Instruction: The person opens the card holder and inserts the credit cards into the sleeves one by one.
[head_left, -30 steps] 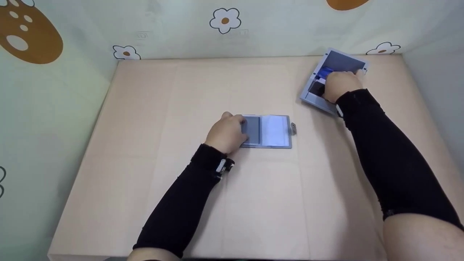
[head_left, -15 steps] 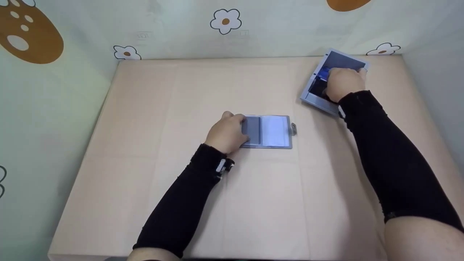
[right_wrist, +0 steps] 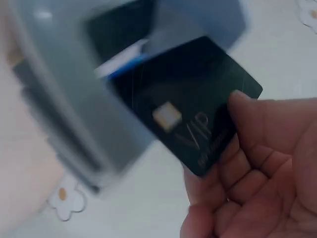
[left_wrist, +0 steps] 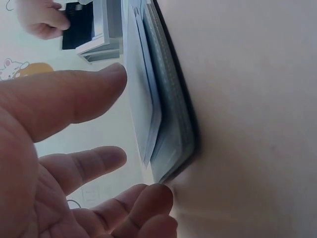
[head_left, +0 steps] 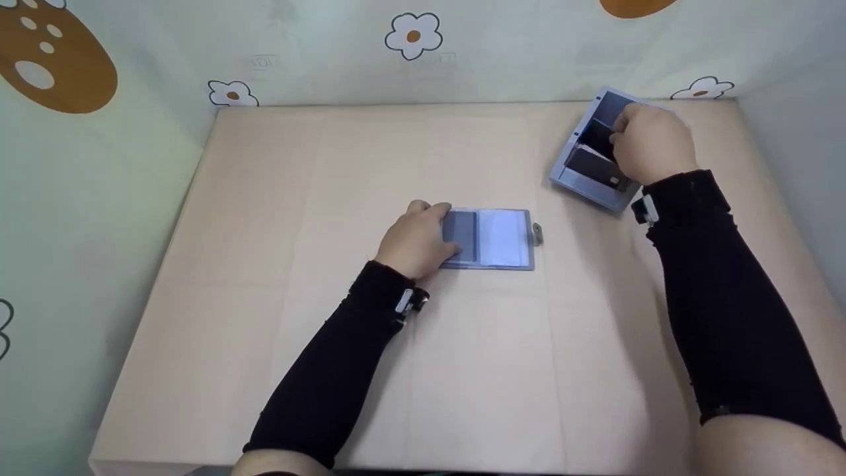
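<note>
A pale beige cloth with creases covers the worktop point(head_left: 198, 370). Along its far edge rises a pale green back wall point(head_left: 324, 76), printed with a white flower point(head_left: 414, 36) above the edge's middle, a second flower point(head_left: 231, 96) by the far left corner and a third flower point(head_left: 704, 88) near the far right corner. Beyond the left edge, the left wall point(head_left: 86, 218) bears a brown shape point(head_left: 73, 82) with white spots. A plain, pale right wall point(head_left: 803, 142) borders the right edge.

Two hands point(head_left: 416, 241) point(head_left: 654, 145), one wallet point(head_left: 492, 238), one box point(head_left: 587, 188), at least two cards point(head_left: 597, 137) point(head_left: 595, 166).
</note>
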`<state>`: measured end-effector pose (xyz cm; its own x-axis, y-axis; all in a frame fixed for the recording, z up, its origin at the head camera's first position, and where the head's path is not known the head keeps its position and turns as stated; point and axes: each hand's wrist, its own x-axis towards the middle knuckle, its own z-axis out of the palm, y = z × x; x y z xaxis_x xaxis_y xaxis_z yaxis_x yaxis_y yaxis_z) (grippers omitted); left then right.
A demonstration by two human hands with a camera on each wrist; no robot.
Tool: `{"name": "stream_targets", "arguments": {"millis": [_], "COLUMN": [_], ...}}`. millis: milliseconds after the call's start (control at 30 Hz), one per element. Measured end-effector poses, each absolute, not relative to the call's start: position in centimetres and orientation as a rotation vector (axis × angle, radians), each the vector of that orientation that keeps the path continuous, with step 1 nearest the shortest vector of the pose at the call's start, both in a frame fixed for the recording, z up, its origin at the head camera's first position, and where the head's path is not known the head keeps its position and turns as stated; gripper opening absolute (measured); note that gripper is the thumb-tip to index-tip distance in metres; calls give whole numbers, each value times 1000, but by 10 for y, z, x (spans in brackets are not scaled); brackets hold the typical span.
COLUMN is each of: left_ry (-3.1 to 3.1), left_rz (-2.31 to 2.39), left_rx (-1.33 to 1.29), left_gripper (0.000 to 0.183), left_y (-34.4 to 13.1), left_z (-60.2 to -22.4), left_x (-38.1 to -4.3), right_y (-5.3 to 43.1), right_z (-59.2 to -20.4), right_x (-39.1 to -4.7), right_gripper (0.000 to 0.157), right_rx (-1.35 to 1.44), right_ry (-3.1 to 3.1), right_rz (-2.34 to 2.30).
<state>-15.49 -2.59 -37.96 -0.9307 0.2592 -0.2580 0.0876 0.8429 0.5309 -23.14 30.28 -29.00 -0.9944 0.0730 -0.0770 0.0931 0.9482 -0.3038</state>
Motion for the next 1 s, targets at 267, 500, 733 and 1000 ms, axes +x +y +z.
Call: {"name": "stream_targets", "arguments": {"millis": [267,500,733,1000], "left_ry": [2744,2748,2725,2707], "left_rz": [717,708,669,645], "left_rx": [306,326,314,311], "left_gripper": [76,77,80,80], "left_y": [-27,-26,-26,-26], "left_z": [-382,-383,-383,-382], "left_x": [-155,-155,-154,-155], "right_y": [266,228,208,198], "right_z": [-283,-310,-339,-351], "right_x": [-198,-176,-164,-158], "right_gripper": [28,32,29,29], "right_rx": [75,-132,-209,-216], "right_ry": [3075,2960,2795,2731], "right_rz": [-778,-962,-1030,-1030]}}
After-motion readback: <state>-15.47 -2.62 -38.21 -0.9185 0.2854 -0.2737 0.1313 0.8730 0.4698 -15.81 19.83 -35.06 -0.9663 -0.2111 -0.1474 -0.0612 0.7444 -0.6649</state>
